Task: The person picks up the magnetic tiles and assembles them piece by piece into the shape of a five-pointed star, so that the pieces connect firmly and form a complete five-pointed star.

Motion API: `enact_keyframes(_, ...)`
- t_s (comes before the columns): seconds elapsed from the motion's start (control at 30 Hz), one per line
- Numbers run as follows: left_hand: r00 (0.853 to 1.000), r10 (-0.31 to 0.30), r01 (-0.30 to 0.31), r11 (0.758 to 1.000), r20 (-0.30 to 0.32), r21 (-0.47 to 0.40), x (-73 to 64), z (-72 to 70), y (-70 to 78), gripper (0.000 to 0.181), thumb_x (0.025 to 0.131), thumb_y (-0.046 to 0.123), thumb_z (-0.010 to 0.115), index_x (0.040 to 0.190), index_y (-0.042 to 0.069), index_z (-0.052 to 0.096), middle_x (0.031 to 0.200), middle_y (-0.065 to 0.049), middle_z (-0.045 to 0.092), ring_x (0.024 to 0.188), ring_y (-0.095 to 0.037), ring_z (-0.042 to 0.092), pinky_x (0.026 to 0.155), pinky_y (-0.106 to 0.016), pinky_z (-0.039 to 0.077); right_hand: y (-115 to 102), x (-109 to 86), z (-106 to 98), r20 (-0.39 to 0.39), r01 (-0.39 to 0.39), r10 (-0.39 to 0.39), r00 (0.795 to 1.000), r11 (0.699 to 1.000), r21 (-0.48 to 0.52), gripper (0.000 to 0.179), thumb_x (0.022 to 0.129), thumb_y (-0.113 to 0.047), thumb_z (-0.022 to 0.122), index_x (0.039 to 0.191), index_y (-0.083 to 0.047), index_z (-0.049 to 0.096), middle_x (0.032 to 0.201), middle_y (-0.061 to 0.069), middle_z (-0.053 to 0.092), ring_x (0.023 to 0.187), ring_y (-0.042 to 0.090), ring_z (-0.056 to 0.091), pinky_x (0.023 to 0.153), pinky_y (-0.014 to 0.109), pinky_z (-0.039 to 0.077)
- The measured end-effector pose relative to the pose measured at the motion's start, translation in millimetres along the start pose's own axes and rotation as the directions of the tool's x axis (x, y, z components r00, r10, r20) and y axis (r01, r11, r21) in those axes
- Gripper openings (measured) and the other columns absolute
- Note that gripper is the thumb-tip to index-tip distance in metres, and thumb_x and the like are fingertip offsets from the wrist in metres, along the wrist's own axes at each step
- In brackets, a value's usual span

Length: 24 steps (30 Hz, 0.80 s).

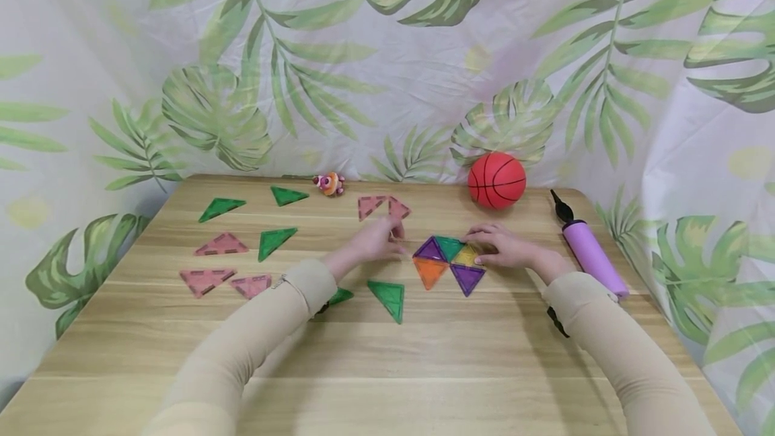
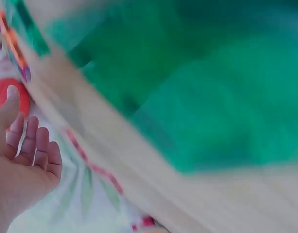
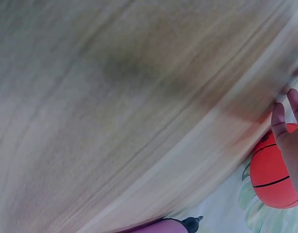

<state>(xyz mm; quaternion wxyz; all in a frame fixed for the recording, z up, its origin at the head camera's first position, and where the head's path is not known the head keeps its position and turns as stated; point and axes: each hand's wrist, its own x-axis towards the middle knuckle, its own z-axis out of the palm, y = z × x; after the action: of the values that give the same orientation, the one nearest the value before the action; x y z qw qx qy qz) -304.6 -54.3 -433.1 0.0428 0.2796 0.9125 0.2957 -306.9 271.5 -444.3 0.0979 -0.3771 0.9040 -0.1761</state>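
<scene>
Covering the person's forearms, a beige left sleeve (image 1: 236,348) and right sleeve (image 1: 617,348) span the nearest stretch of a wood-grain table (image 1: 460,375). Just beyond lie a translucent green triangular tile (image 1: 390,296) and a partly hidden green tile (image 1: 341,296) beside the left cuff. Off to the left, two pinkish tiles, one larger (image 1: 207,280) and one smaller (image 1: 251,285), lie near each other. At mid-table, five triangular tiles form a fan, points inward: an orange tile (image 1: 430,273), a purple tile (image 1: 429,249), a teal tile (image 1: 450,247), a yellow tile (image 1: 468,257) and a second purple tile (image 1: 469,279). The right hand (image 1: 507,249) touches the yellow tile, its thumb and bent fingers apart at the outer edge. Left of the fan, the blurred left hand (image 1: 375,239) hovers, holding nothing, with thumb and loosely curved fingers well apart. A pinkish triangle (image 1: 222,244) and a green triangle (image 1: 276,243) sit farther left. On the right lies a lilac hand pump (image 1: 596,258) with a black nozzle. Toward the back are more green and pinkish triangles, a red toy basketball (image 1: 496,182) and a small figurine (image 1: 330,184), before a leaf-printed curtain (image 1: 418,73).
</scene>
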Motion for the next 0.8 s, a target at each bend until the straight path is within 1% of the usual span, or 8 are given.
enact_keyframes(0.07, 0.999, 0.013, -0.012, 1.000, -0.030, 0.025, 2.1, -9.7, -9.3, 0.030, 0.075, 0.014, 0.079, 0.096, 0.001, 0.064, 0.098, -0.014, 0.066, 0.095, -0.028, 0.060, 0.086, -0.037, 0.048, 0, -0.1, 0, -0.004, 0.000, 0.000, 1.000, 1.000, 0.000, 0.050, 0.089, -0.025, 0.066, 0.134, -0.008, 0.052, 0.137, 0.019, 0.044, 0.130, 0.039, 0.034, 0.106, 0.057, 0.026)
enact_keyframes(0.17, 0.997, 0.030, -0.028, 0.999, -0.072, 0.035, 5.3, -22.8, -23.8, 0.035, 0.074, 0.013, 0.080, 0.100, -0.002, 0.065, 0.102, -0.017, 0.066, 0.102, -0.033, 0.058, 0.091, -0.041, 0.045, 2, 0.1, 0, -0.009, 0.002, -0.002, 1.000, 1.000, 0.008, 0.050, 0.089, -0.023, 0.066, 0.134, -0.008, 0.053, 0.137, 0.019, 0.044, 0.130, 0.039, 0.034, 0.106, 0.057, 0.026)
enact_keyframes(0.33, 0.998, 0.023, -0.024, 1.000, -0.067, -0.016, 7.7, -34.5, -51.3, 0.048, 0.078, 0.009, 0.077, 0.119, -0.006, 0.058, 0.121, -0.020, 0.060, 0.114, -0.035, 0.054, 0.101, -0.045, 0.041, 3, 0.2, 1, -0.015, 0.010, -0.010, 1.000, 1.000, 0.006, 0.050, 0.088, -0.023, 0.067, 0.134, -0.008, 0.053, 0.137, 0.020, 0.044, 0.129, 0.040, 0.034, 0.106, 0.058, 0.026)
enact_keyframes(0.37, 0.998, 0.022, -0.022, 1.000, -0.064, -0.011, 7.6, -36.1, -56.0, 0.051, 0.078, 0.010, 0.077, 0.122, -0.005, 0.057, 0.124, -0.019, 0.059, 0.117, -0.035, 0.052, 0.102, -0.045, 0.039, 3, 0.3, 1, -0.015, 0.011, -0.010, 1.000, 1.000, 0.007, 0.050, 0.088, -0.023, 0.067, 0.134, -0.008, 0.053, 0.137, 0.020, 0.044, 0.129, 0.040, 0.034, 0.106, 0.058, 0.026)
enact_keyframes(0.43, 0.996, 0.047, -0.045, 0.999, -0.082, 0.026, 6.9, -38.5, -64.8, 0.055, 0.077, 0.012, 0.078, 0.125, -0.004, 0.056, 0.126, -0.019, 0.058, 0.118, -0.035, 0.051, 0.103, -0.045, 0.037, 3, 0.5, 1, -0.013, 0.010, -0.010, 1.000, 1.000, 0.013, 0.050, 0.088, -0.023, 0.067, 0.134, -0.008, 0.053, 0.137, 0.020, 0.044, 0.129, 0.040, 0.034, 0.106, 0.058, 0.026)
enact_keyframes(0.6, 0.998, 0.010, -0.003, 0.995, -0.066, 0.102, 5.7, -41.5, -78.6, 0.064, 0.076, 0.017, 0.080, 0.131, 0.000, 0.052, 0.133, -0.015, 0.054, 0.127, -0.034, 0.041, 0.110, -0.046, 0.026, 2, 1.0, 2, -0.001, 0.001, -0.001, 1.000, 1.000, 0.023, 0.050, 0.089, -0.022, 0.067, 0.134, -0.008, 0.053, 0.137, 0.019, 0.044, 0.130, 0.039, 0.033, 0.107, 0.058, 0.025)
enact_keyframes(0.67, 0.999, -0.030, 0.032, 0.992, -0.019, 0.125, 6.3, -42.1, -83.1, 0.068, 0.078, 0.020, 0.079, 0.136, 0.001, 0.048, 0.138, -0.016, 0.049, 0.133, -0.037, 0.034, 0.112, -0.048, 0.021, 1, 0.6, 1, -0.001, 0.003, -0.003, 1.000, 1.000, 0.023, 0.050, 0.088, -0.022, 0.067, 0.134, -0.007, 0.053, 0.137, 0.020, 0.044, 0.130, 0.039, 0.033, 0.107, 0.058, 0.024)
enact_keyframes(0.8, 0.996, -0.077, 0.066, 0.982, 0.056, 0.177, 7.8, -42.3, -91.1, 0.072, 0.081, 0.030, 0.075, 0.140, 0.003, 0.044, 0.146, -0.018, 0.039, 0.139, -0.041, 0.023, 0.113, -0.052, 0.018, 1, 0.1, -1, -0.018, 0.022, -0.021, 1.000, 0.999, 0.031, 0.049, 0.088, -0.020, 0.067, 0.133, -0.006, 0.053, 0.136, 0.022, 0.044, 0.129, 0.041, 0.033, 0.106, 0.059, 0.025)
